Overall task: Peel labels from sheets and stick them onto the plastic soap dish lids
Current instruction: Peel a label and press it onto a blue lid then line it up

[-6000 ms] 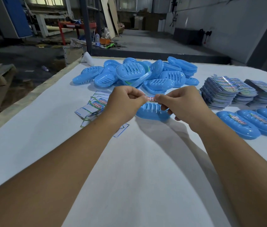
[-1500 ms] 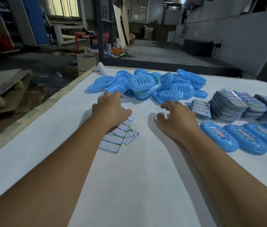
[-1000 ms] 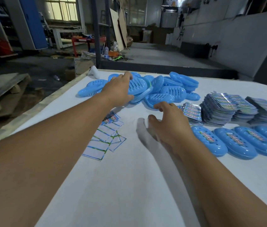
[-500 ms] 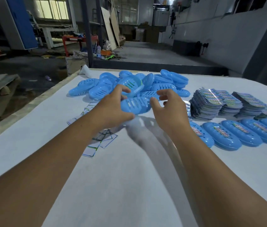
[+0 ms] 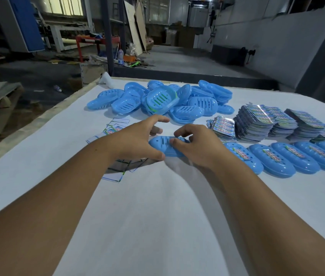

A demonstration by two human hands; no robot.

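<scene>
A blue plastic soap dish lid [image 5: 162, 145] with slots and no label lies on the white table [image 5: 157, 216] between my hands. My left hand [image 5: 135, 141] grips its left end, thumb at the near edge and fingers behind. My right hand [image 5: 199, 148] holds its right end with curled fingertips on top. Stacks of shiny label sheets [image 5: 257, 122] stand to the right, and a smaller stack [image 5: 222, 126] lies just beyond my right hand.
A pile of blue soap dish parts [image 5: 163, 100] fills the far middle of the table. A row of labelled lids [image 5: 289, 160] runs along the right. Loose backing sheets [image 5: 116, 175] lie under and left of my left hand. The table's left edge [image 5: 38, 120] borders the floor.
Both hands have brought the lid from near the pile down toward me onto the table. Before that my left hand reached into the pile for it.
</scene>
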